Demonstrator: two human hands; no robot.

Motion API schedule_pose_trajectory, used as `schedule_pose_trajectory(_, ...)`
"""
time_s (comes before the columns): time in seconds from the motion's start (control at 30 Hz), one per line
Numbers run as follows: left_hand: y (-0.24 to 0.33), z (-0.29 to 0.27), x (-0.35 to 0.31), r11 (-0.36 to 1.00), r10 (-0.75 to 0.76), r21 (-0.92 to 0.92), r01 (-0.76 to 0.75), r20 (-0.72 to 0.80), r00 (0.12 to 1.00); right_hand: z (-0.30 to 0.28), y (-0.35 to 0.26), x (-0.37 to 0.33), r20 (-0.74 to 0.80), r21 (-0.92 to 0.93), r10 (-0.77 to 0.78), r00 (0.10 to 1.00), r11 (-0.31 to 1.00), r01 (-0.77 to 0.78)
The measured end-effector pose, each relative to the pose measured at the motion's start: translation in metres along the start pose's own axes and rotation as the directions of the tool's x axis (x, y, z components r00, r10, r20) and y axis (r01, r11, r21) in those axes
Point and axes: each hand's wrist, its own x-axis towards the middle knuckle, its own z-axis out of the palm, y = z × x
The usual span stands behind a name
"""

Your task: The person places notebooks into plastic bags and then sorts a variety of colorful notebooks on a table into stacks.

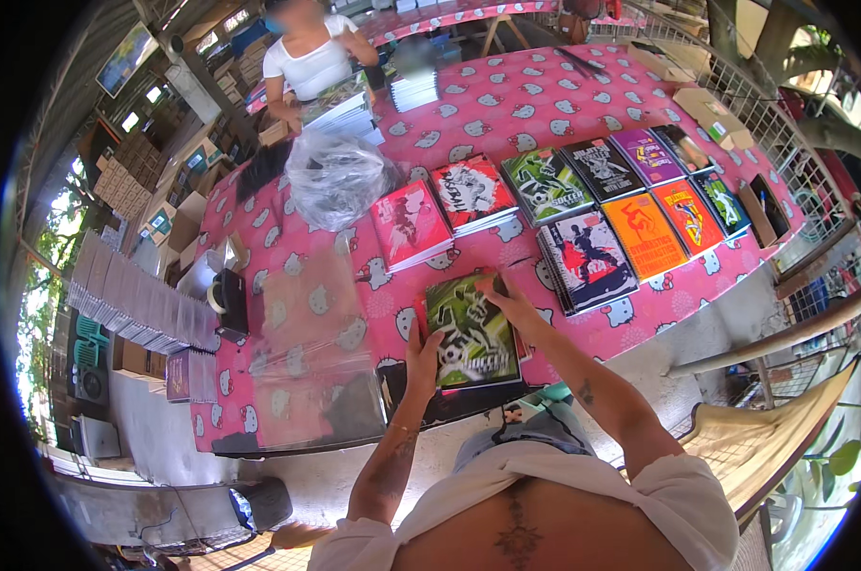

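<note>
L hand point(422, 359) + R hand point(516, 308) gripping 1 notebk stack point(470, 333), 10 piles point(547, 186) clustered ahead/R

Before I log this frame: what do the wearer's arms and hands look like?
Left hand and right hand: both ungloved. Dark tattoos mark both forearms; what looks like a thin bracelet shows near the left wrist. White sleeves, loose. No cables visible.

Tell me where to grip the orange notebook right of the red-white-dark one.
Probably take the orange notebook by its near edge, coming from the wearer's side: it lies flat with that edge exposed, while the red-white-dark notebook and the orange-yellow notebook crowd its left and right.
</note>
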Motion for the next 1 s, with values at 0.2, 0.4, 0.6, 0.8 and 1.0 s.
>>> schedule_pose_trajectory(0.2, 0.003, 0.041, -0.003, 0.321, 0.682, 0.841, -0.436, 0.114, 0.723, -0.029, 0.014, 0.063, -0.141, -0.418, -0.006, 0.990, 0.907, -0.054)
schedule_pose_trajectory(0.4, -0.023, 0.065, -0.102, 0.426, 0.256, 0.679, -0.598, 0.543, 0.800, 0.053, -0.060, 0.077, 0.448, -0.848, 0.028, 0.894, 0.331, 0.414)
schedule_pose_trajectory(0.6, -0.023, 0.066, -0.082, 0.491, 0.119, 0.750, -0.443, 0.447, 0.887, 0.054, -0.058, 0.088, 0.451, -0.880, 0.152, 0.880, 0.239, 0.410)
schedule_pose_trajectory(0.8, 0.001, 0.067, -0.073, 0.460, -0.180, 0.755, -0.468, 0.595, 0.783, 0.032, -0.040, 0.089, 0.440, -0.842, -0.169, 0.882, 0.266, 0.470)
schedule_pose_trajectory(1.0, 0.041, 0.073, -0.052, 0.617, -0.106, 0.663, -0.423, 0.603, 0.791, -0.010, -0.192, -0.005, 0.150, -0.503, -0.768, 0.623, 0.483, 0.717)
